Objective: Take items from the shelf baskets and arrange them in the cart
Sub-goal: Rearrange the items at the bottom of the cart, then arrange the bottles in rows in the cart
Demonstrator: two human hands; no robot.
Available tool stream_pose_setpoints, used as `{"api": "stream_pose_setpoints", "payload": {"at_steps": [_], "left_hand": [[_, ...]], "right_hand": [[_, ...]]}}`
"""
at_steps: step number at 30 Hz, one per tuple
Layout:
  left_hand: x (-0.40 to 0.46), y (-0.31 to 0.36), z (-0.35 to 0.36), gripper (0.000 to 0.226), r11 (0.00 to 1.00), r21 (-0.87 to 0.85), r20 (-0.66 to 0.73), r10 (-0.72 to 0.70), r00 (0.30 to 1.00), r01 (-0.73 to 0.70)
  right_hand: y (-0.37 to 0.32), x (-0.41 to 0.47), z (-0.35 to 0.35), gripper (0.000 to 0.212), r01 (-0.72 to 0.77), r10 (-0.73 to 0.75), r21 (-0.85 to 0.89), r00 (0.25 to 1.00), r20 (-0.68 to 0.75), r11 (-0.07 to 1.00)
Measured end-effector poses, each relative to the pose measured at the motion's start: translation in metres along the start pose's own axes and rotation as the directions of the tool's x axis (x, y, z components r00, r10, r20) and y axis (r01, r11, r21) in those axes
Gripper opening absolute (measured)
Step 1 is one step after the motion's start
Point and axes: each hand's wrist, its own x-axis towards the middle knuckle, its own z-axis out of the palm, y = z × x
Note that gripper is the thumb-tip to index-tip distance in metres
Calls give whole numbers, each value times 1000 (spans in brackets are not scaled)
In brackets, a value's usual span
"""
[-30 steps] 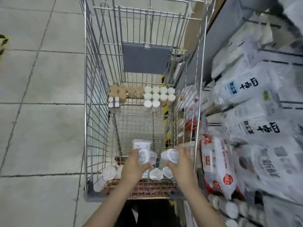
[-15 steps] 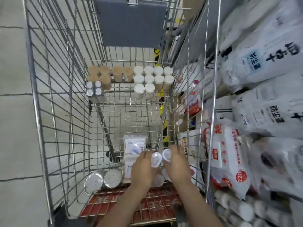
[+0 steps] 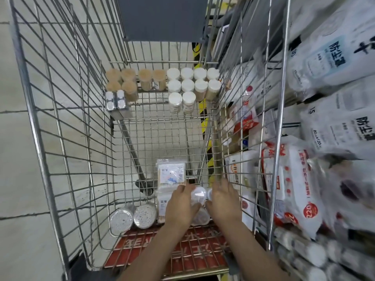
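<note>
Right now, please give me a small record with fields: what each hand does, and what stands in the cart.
left hand: holds a clear round container
right hand: holds a second one, mostly hidden
cart far end: white-lidded jars, tan-topped jars
cart near end: two silver tins, swab packs
right of cart: shelf bags

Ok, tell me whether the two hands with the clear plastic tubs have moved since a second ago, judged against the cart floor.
Yes. Both hands have gone lower, down beside the flat cotton-swab packet on the wire cart floor.
</note>
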Motion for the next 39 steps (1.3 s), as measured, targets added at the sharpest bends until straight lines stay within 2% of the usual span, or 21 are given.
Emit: {"api": "stream_pose_setpoints", "payload": {"at_steps": [5, 17, 21, 26, 29, 32, 37, 39], "left_hand": [[2, 1, 0, 49, 1000, -4, 16, -8, 1000, 8], [14, 1, -8, 48, 999, 12, 33, 33, 999, -33], [6, -3, -21, 47, 999, -30, 7, 39, 999, -38], [-34, -11, -68, 40, 1000, -15, 48, 22, 999, -21], [-67, -15, -106, 37, 999, 23, 87, 27, 996, -29], [-98, -16, -142, 36, 991, 95, 135, 84, 987, -97], [-132, -5, -189, 32, 947, 247, 186, 163, 969, -207], [-144, 6, -200, 29, 938, 239, 204, 203, 958, -250]], "right_hand": [[-1, -3, 2, 57, 13, -13, -33, 1000, -12, 999], [0, -2, -2, 58, 43, -42, 9, 996, -83, 999], [-2, -10, -9, 60, 44, -42, 34, 998, -52, 998], [-10, -52, -31, 41, 97, -95, 79, 995, -21, 992], [-18, -90, -46, 39, 129, -119, 160, 990, -71, 979], [-28, -133, -58, 41, 151, -110, 293, 982, -152, 944], [-42, -203, -64, 28, 157, 3, 535, 958, -285, 830], [-43, -234, -61, 26, 157, 57, 620, 949, -311, 769]]}}
